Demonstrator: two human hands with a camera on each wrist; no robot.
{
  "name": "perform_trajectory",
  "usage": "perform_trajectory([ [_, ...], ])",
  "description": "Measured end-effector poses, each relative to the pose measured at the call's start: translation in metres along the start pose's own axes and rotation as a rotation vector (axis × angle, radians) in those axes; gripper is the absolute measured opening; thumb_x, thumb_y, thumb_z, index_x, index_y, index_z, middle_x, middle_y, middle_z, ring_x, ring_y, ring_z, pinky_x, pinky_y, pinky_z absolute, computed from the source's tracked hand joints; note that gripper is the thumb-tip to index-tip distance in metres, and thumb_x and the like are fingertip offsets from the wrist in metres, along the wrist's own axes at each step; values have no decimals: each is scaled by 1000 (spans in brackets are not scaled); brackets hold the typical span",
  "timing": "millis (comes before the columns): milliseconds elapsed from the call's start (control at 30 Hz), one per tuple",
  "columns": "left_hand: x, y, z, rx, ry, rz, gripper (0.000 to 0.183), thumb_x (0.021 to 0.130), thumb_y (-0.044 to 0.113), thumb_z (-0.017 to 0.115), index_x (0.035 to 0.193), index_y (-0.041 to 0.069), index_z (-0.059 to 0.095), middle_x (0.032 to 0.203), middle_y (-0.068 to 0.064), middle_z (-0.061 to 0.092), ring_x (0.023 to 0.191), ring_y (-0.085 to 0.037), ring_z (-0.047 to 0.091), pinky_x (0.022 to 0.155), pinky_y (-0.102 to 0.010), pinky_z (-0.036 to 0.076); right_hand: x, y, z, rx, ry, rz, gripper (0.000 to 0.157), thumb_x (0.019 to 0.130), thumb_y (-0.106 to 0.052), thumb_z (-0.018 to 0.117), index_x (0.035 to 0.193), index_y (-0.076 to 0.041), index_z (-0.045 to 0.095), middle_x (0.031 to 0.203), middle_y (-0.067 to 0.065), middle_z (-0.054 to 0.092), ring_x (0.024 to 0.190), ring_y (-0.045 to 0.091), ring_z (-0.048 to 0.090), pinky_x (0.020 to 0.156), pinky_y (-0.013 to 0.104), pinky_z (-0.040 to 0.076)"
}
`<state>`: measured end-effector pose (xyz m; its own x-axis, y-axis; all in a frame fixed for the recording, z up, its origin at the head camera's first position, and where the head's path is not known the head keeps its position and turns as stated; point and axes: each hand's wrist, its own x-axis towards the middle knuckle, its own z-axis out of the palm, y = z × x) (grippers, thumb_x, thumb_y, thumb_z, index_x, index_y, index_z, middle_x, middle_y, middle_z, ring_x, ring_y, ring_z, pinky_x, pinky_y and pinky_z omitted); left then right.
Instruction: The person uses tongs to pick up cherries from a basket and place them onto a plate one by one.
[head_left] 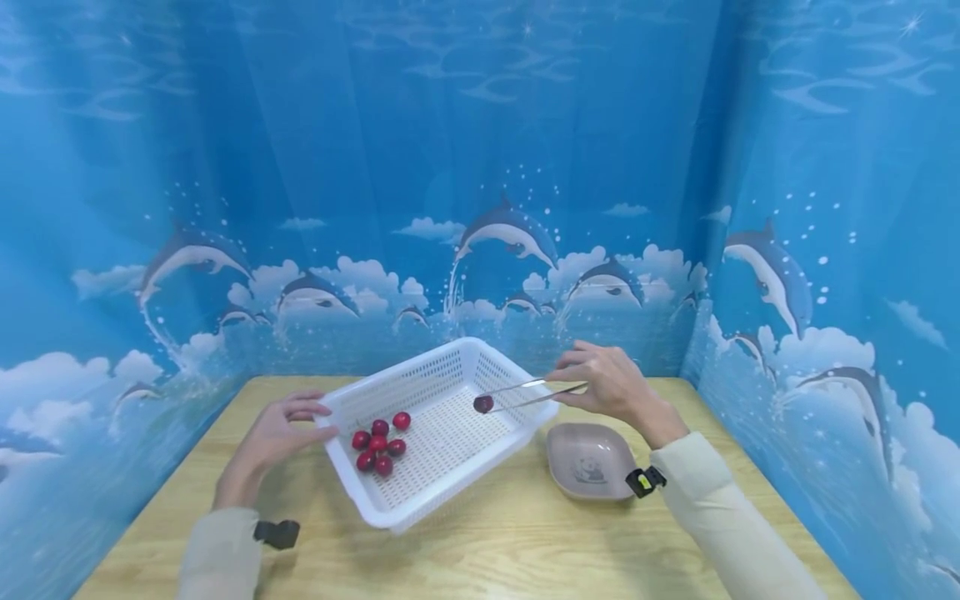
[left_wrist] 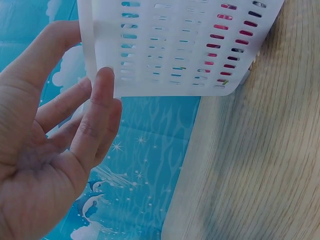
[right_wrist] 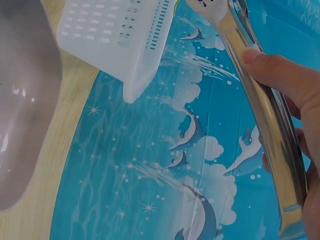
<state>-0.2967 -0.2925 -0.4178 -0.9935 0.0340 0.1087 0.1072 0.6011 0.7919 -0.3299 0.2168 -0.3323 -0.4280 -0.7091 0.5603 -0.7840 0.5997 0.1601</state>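
Note:
A white perforated basket (head_left: 442, 446) sits at the middle of the table, angled, with several dark red cherries (head_left: 378, 443) grouped in its left part. My left hand (head_left: 281, 429) is at the basket's left end, pinching the rim; in the left wrist view the fingertips (left_wrist: 105, 80) lie against its outer wall. Metal tongs (right_wrist: 262, 115) are in my right hand (head_left: 603, 379), thumb pressed along one arm. Their tips pinch a single cherry (head_left: 483, 404) above the right part of the basket. A pinkish-grey bowl (head_left: 558, 467) with a panda print stands right of the basket, below my right wrist.
The light wooden table (head_left: 495, 550) extends in front of the basket and bowl. Blue curtains (head_left: 420, 167) printed with dolphins and clouds close off the back and both sides, near the table's edges.

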Motion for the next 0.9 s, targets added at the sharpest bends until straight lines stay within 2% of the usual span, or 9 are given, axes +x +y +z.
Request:
perform_trajectory([
  [333,0,-1,-1,10,0,20,55,85,30,85,123,-5,69,159,-25,43,129,-47,58,103,-54,56,-8,4,-2,-22,44,-32,25,75,-27,92,98,-22,83,93,-4,79,78,12,64,52,13,40],
  [500,1,-2,-1,12,-1,36,53,86,27,85,124,-6,68,159,-26,44,128,-46,59,102,-52,57,-13,7,-6,-35,72,-49,25,74,-26,92,97,-22,83,92,-4,79,76,11,63,51,14,41],
  [700,1,-1,-1,15,2,29,54,85,29,85,123,-6,68,159,-26,44,128,-46,59,102,-53,57,-21,13,-11,-57,95,-68,27,71,-25,93,95,-22,83,90,-3,78,76,12,64,51,16,44],
  [900,1,-1,-1,3,3,12,55,85,31,85,123,-5,69,160,-25,43,129,-46,58,104,-56,55,-33,17,-19,-91,90,-55,28,69,-24,94,95,-22,83,89,-4,77,74,11,60,48,16,39],
])
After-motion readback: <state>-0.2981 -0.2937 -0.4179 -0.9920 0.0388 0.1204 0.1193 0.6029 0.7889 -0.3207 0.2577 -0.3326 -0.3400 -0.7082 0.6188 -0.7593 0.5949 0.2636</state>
